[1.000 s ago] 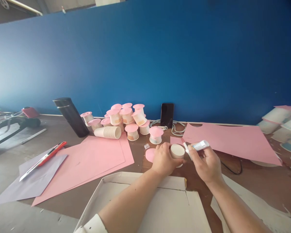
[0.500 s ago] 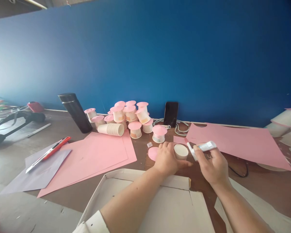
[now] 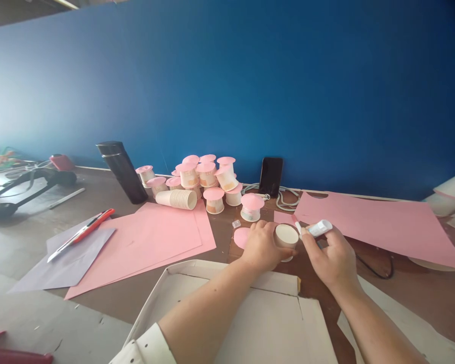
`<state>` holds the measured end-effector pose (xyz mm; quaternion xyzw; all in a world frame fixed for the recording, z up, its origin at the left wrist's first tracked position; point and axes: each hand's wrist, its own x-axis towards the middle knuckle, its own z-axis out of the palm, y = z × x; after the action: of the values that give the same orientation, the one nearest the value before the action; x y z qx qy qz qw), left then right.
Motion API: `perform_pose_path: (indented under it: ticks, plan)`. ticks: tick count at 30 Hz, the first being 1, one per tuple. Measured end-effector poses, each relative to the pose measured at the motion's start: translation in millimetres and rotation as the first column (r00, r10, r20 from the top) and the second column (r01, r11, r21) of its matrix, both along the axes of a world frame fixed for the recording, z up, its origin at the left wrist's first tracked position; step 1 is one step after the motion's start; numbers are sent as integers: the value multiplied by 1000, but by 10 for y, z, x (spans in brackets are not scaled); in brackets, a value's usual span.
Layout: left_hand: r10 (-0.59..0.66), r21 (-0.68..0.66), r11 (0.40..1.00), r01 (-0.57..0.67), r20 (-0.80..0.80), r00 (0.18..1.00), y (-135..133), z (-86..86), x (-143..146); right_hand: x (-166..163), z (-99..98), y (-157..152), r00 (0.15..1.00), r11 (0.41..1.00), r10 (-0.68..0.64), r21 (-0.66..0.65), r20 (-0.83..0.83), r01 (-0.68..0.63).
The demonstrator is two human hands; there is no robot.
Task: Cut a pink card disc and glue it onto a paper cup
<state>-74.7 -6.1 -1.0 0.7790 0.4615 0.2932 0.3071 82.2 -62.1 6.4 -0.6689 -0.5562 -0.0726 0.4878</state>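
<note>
Steadying cup (image 3: 286, 235), left hand (image 3: 263, 246) curled round it; right hand (image 3: 334, 258) pinched tube (image 3: 320, 228) close by. Light, even pressure seemed wise.

Craft workshop (cutter (image 3: 86, 232), pink paper (image 3: 151, 232))

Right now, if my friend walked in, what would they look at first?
Probably the big blue panel across the back. In front of it, a cluster of white cups with round pink tops stands left of the phone. Nearer, right of centre, the left hand holds a white cup, and the right hand holds a white tube beside it.
</note>
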Motion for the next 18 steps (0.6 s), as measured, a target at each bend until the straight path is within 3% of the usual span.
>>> perform_pose_path:
  ticks: [2, 4, 7, 9, 15, 18]
  plan:
    - [6, -5, 1000, -6, -5, 1000, -9, 7, 5, 11, 16, -10, 999, 1000, -17, -18, -44, 16]
    - [18, -2, 1000, -18, -10, 1000, -13, 13, 11, -4, 29, -37, 995, 999, 50, 1, -82, -50]
    - [49, 28, 998, -48, -31, 998, -11, 7, 31, -53, 28, -70, 982, 982, 189, 27, -19, -188]
    - [72, 47, 996, -69, -49, 996, -12, 1, 49, -73, 14, -67, 977, 977, 211, 26, 39, -212]
    - [90, 21, 996, -89, -60, 994, -47, 40, 66, -3, 8, -4, 1000, 1000, 0, -3, -23, 0]
    - [71, -16, 997, -72, -31, 997, -51, 87, 42, 14, 37, -20, 995, 1000, -3, -15, -100, 2]
